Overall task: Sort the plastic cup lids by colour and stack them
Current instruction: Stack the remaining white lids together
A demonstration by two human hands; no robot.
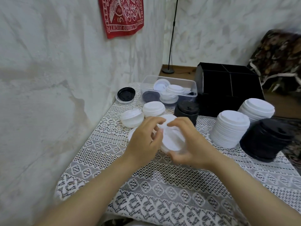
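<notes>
Your table wears a lace cloth (146, 185) against a white wall, with a red banner (123, 15) hung above. From the left it carries a lone black lid (126, 93), two short white stacks (132, 117), a clear tub (145, 82) of mixed lids, a short black stack (187, 110), a black box (228, 88), two tall white stacks (231, 131) and a tall black stack (267, 139). Your left hand (145, 141) pinches the rim of the white lids (172, 137) at the cloth's middle. Your right hand (190, 144) curls round them.

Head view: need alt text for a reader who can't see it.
A left hand and right hand grip white lids above a lace-covered table. Tall white stacks and a black stack stand at right; a clear tub of mixed lids sits behind.
</notes>
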